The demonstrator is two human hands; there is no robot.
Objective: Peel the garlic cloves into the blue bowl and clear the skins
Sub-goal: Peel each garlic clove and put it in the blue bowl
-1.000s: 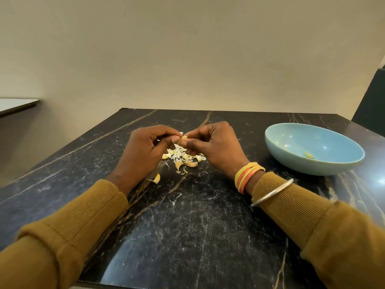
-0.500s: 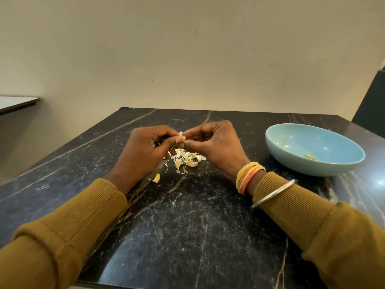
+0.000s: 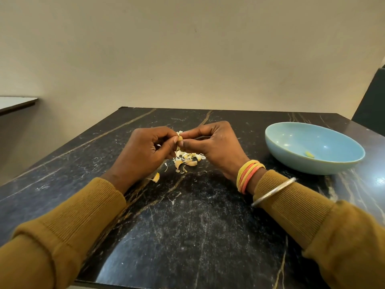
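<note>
Both grips were pinched onto one garlic clove [image 3: 180,138]. The left hand [image 3: 143,155] nipped it between thumb and forefinger from one side and the right hand [image 3: 214,147] did the same from the other, the remaining fingers of each curled in. The clove sat just above the tabletop [image 3: 187,215], right over the heap of skins [image 3: 188,160]. So little of it showed between the fingertips that I could not tell which way its long axis ran. One loose skin scrap [image 3: 156,177] lay apart from the heap, close by the left wrist. The blue bowl [image 3: 302,165] stood well off to the right of the pinch, beyond the right wrist, so the right hand was plainly the nearer one for dropping the clove in. A single peeled clove [image 3: 309,154] already lay inside it. Nothing stood on the dark stretch between right hand and bowl, so I judged a sideways carry would meet no obstacle. The bowl did sit close to the tabletop's right edge, though, and a careless knock could push it that way.
</note>
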